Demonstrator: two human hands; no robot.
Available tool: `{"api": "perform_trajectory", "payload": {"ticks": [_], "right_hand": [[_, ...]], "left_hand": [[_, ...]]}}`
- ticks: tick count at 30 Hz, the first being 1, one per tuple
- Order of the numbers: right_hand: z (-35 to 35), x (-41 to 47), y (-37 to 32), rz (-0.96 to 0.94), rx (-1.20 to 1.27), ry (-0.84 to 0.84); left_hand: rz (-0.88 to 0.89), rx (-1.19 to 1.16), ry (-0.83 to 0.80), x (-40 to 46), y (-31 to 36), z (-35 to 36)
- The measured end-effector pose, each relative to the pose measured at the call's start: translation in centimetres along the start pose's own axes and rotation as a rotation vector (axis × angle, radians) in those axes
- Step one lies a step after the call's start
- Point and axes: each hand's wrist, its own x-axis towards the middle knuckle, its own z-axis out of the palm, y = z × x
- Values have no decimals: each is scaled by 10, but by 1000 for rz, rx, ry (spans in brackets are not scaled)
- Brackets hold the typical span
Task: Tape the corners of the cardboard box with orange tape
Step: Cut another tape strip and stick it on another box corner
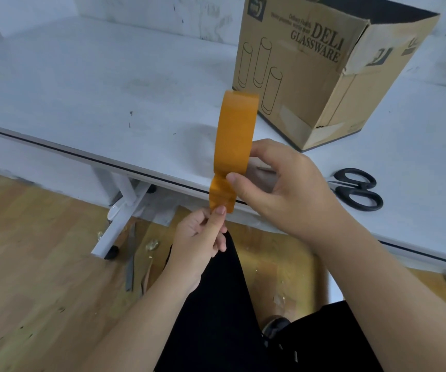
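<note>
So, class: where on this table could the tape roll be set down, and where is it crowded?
The white table is bare across its left stretch, from its front edge to the wall, left of the cardboard box. A smaller bare patch lies right of the box, behind the scissors. It is tightest between box and scissors, where the right hand holds the orange tape roll.

I see black-handled scissors lying on the white surface, with scraps littering the wooden floor below.
</note>
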Motion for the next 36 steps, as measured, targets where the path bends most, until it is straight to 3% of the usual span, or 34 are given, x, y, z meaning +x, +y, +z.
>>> {"api": "perform_trajectory", "payload": {"ticks": [11, 15, 20, 25, 36], "right_hand": [[-22, -5, -6, 40, -108, -43], [-45, -13, 7, 167, -180, 30], [-78, -21, 26, 307, -458, -27], [-96, -29, 36, 537, -553, -172], [-100, -32, 32, 455, -644, -179]], "left_hand": [[57, 26, -48, -13, 1, -6], [65, 30, -45, -16, -2, -6], [58, -1, -52, -18, -3, -6], [71, 3, -48, -18, -3, -5], [61, -97, -59, -21, -3, -3]]}}
